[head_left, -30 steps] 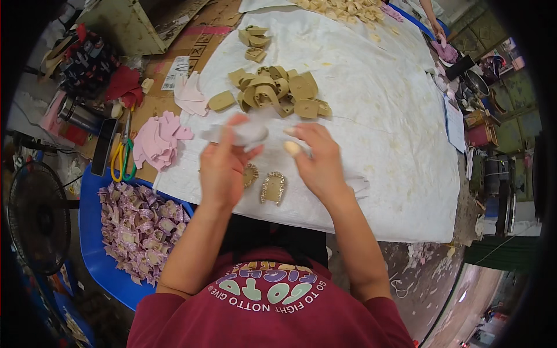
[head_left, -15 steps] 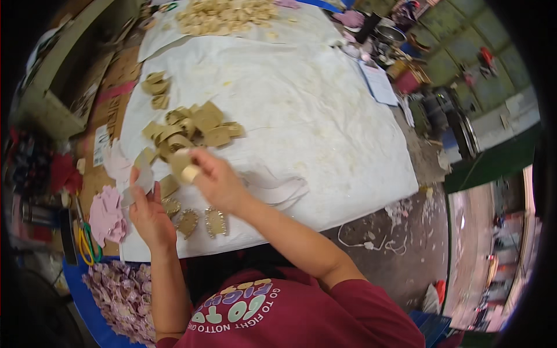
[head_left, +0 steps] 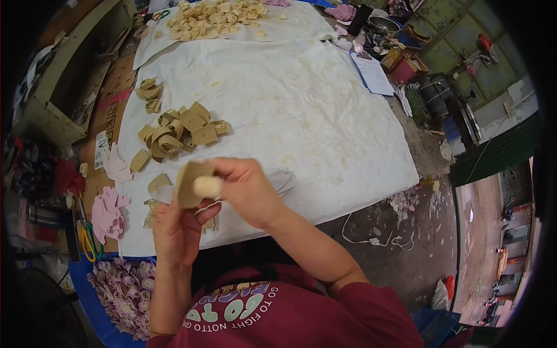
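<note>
In front of me, both hands meet around a tan curved piece (head_left: 188,184), shaped like those in the pile. My left hand (head_left: 176,232) supports it from below, fingers closed at its lower edge. From the right, my right hand (head_left: 249,194) pinches its upper side. A rounded cream bit (head_left: 208,188) shows at the right fingertips; whether it is a finger cover or a separate part, I cannot tell. A pale thin sheet (head_left: 165,194) shows by the left fingers. Glittery-edged tan pieces (head_left: 149,217) lie partly hidden behind the left hand.
Beyond my hands lies a tan pile (head_left: 174,130) on the white cloth (head_left: 290,116). Cream pieces (head_left: 214,20) heap at the far end. Pink fabric pieces (head_left: 109,214) and scissors (head_left: 90,240) sit left, above a blue tub (head_left: 87,296) of purplish pieces. A clipboard (head_left: 371,74) lies far right.
My right hand has brought a tan piece from beside the pile toward me, to my left hand. The left hand has moved slightly right and now touches the piece too.
</note>
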Tool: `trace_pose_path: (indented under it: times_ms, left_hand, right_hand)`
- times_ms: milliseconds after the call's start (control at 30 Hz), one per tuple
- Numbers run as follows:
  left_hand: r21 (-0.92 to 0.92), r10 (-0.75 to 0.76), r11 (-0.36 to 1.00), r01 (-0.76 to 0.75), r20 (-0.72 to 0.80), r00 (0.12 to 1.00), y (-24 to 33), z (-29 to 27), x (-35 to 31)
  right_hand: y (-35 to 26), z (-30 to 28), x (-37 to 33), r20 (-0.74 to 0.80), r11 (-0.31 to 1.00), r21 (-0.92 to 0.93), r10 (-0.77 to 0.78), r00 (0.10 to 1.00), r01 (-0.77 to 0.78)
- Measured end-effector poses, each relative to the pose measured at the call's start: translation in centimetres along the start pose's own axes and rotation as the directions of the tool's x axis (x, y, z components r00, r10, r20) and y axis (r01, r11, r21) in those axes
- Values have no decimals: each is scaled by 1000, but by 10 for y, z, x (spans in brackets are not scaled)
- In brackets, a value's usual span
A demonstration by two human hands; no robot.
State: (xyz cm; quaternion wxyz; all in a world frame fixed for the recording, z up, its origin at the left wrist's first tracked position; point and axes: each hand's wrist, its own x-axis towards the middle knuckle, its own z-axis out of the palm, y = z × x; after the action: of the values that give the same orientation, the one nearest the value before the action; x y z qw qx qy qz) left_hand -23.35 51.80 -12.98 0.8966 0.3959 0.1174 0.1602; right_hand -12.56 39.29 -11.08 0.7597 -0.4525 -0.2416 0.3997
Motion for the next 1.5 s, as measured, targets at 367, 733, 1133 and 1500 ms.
trace_pose_path:
  times_ms: [367, 733, 1133, 1500]
  left_hand:
    - [-46, -24, 999, 19, -124, 992, 9, 5, -5]
    - [-117, 105, 988, -104, 0, 995, 7, 10, -26]
    - [-132, 105, 986, -100, 34, 994, 11, 11, -28]
    - [409, 249, 893, -188, -102, 963, 16, 6, -29]
  right_hand:
    - [-13, -4, -25, -138, 984, 14, -174, 975, 177]
    - [10, 19, -28, 289, 360, -701, -645, 707, 615]
    - [10, 21, -26, 272, 376, -692, -656, 704, 617]
    - [-9, 15, -18, 433, -24, -855, -584, 687, 519]
